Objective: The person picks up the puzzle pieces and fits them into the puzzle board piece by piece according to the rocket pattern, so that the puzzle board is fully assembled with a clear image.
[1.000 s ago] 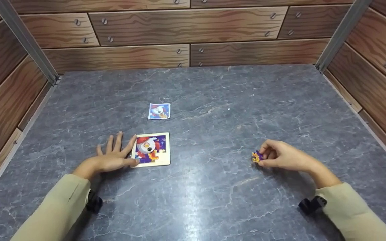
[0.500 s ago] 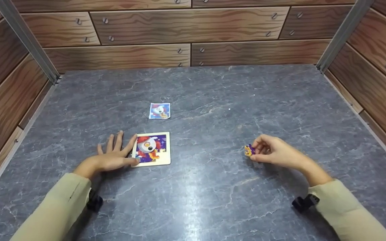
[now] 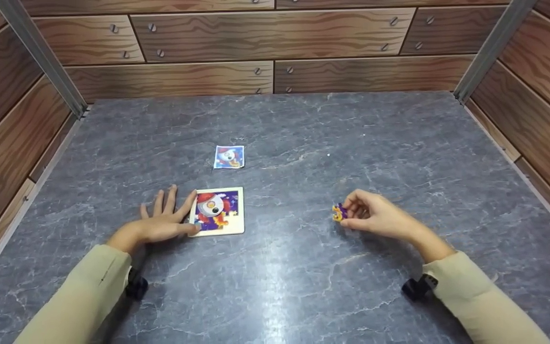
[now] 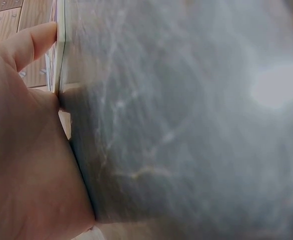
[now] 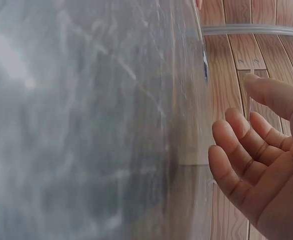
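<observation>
A square jigsaw puzzle in a cream tray (image 3: pixel 240 217) lies left of centre in the head view; its picture has a white round character with red and purple. The lower right of the tray shows bare cream. My left hand (image 3: pixel 158 228), fingers spread and straight, rests flat with thumb and index finger on the tray's left edge. In the left wrist view the tray's edge (image 4: pixel 61 47) is seen side-on by the thumb. To the right, my right hand (image 3: pixel 375 214) pinches a small purple and yellow puzzle piece (image 3: pixel 338 212) between thumb and index finger, above the table.
A small picture card (image 3: pixel 229 156) with a similar image lies behind the tray. The grey marbled table (image 3: pixel 294 267) is enclosed by wood-patterned walls (image 3: pixel 265 36) at the back and both sides.
My right hand has moved left, closer to the tray, carrying the puzzle piece. My left hand keeps its place on the tray.
</observation>
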Demonstrator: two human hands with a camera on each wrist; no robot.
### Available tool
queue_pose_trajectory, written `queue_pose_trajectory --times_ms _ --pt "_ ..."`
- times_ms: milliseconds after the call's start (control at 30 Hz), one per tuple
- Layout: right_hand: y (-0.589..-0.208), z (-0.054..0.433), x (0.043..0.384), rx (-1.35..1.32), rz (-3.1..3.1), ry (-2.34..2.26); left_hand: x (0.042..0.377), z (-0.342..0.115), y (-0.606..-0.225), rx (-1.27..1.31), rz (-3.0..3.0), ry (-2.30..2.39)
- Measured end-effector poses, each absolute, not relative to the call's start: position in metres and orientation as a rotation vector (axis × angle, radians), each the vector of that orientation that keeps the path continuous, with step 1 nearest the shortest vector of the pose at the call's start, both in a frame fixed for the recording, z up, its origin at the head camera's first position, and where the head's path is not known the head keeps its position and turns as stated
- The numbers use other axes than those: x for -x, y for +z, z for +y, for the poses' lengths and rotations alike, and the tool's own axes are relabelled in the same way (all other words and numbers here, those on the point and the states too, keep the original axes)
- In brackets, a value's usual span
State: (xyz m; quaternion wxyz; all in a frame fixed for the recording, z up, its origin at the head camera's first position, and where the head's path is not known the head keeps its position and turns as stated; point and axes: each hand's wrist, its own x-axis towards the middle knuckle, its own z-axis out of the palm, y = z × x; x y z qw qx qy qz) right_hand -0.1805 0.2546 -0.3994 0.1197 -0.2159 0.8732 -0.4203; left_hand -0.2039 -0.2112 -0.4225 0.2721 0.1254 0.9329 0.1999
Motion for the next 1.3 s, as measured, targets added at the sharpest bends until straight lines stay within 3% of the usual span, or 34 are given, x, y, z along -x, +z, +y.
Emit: queue_pose_trajectory --times_ms 233,533,1300 --pt "-0.384 0.233 0.175 0.660 2.527 -1.230 0.204 -0.210 -0.419 -0.361 2.508 0.538" --pt "-0.402 0.220 0.189 0.726 2.512 -1.255 0.206 -0.210 -0.421 -0.366 2.503 0.528" --pt "-0.396 0.163 0.201 0.883 2.512 -1.221 0.203 -0.210 -0.421 -0.361 2.510 0.518"
